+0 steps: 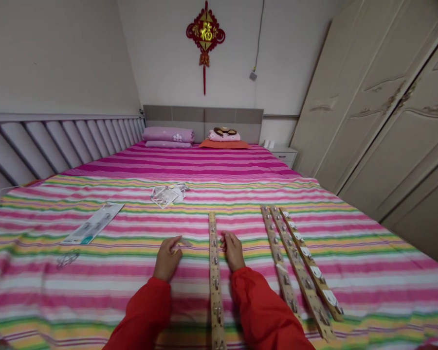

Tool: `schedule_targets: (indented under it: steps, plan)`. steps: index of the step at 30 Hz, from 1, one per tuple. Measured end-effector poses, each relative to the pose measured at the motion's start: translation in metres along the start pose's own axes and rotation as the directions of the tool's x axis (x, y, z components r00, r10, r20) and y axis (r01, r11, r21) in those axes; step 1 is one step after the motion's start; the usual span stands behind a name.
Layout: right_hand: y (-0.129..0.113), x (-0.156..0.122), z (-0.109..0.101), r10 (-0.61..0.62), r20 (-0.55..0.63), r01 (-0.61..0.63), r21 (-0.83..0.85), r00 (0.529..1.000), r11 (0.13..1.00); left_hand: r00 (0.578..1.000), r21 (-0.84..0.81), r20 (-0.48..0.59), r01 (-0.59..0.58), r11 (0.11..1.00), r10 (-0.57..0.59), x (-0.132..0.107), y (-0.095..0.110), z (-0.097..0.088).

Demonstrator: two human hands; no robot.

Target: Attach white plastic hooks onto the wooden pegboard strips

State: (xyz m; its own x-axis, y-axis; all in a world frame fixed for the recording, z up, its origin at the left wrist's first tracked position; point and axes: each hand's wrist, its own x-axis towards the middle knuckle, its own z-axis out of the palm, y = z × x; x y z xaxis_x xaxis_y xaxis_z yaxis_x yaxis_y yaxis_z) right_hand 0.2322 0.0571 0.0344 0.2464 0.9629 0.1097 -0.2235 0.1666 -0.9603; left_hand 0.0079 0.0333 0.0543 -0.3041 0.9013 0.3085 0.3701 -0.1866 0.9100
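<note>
- A wooden hook strip (214, 272) is seen laid lengthwise on the striped bedsheet (95, 291), between two hands.
- The left hand (167, 258) is rested just beside it, fingers curled together; a pinch cannot be told.
- The right hand (234, 252) is held against its edge, fingers pressed together.
- Three similar strips (295, 262) are laid farther right.

A: Worn on the head, facing forward and down along the bed (350, 243)?
B: Yes. Close over the left hand (167, 259) and right hand (233, 251) at the bottom edge; far off, the wall (160, 58). Single view.
</note>
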Motion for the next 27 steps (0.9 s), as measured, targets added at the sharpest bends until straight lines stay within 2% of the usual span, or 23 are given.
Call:
schedule_targets:
  steps: [3,6,8,10,13,15,17,19,23,27]
  plan:
    - [0.001,0.0,-0.001,-0.012,0.009,0.012,0.003,1.0,1.0,0.995,0.071,-0.016,-0.1,0.992,0.102,0.001,0.003,0.006]
    - [0.001,0.0,-0.001,-0.013,0.011,0.013,-0.002,1.0,1.0,0.996,0.062,-0.022,-0.083,0.995,0.085,0.007,0.007,0.009]
    - [0.0,0.0,-0.001,-0.005,0.012,0.005,0.002,1.0,1.0,1.0,-0.006,-0.019,0.01,1.0,-0.01,0.01,0.01,0.009]
    - [0.0,0.0,-0.001,0.006,0.017,-0.006,0.015,1.0,1.0,0.983,-0.161,0.001,0.183,0.97,-0.185,0.012,0.015,0.011]
    - [-0.002,0.0,-0.001,0.021,0.017,-0.021,0.041,1.0,0.999,0.882,-0.424,0.121,0.461,0.78,-0.455,0.012,0.027,0.016]
    - [-0.003,0.0,-0.002,0.032,0.011,-0.032,0.061,0.999,0.998,0.821,-0.511,0.221,0.558,0.654,-0.527,0.011,0.036,0.019]
    - [-0.004,0.001,-0.002,0.054,0.008,-0.054,0.089,0.999,0.995,0.796,-0.532,0.285,0.594,0.604,-0.533,0.01,0.043,0.023]
    - [-0.006,0.001,-0.003,0.082,-0.001,-0.082,0.124,0.997,0.989,0.804,-0.51,0.305,0.59,0.626,-0.51,0.007,0.048,0.026]
    - [-0.011,-0.001,-0.002,0.115,0.006,-0.115,0.174,0.993,0.978,0.857,-0.397,0.327,0.507,0.765,-0.399,0.002,0.055,0.028]
    - [-0.022,-0.007,0.005,0.065,0.12,-0.082,0.145,0.991,0.986,0.87,-0.33,0.382,0.442,0.834,-0.31,0.0,0.062,0.029]
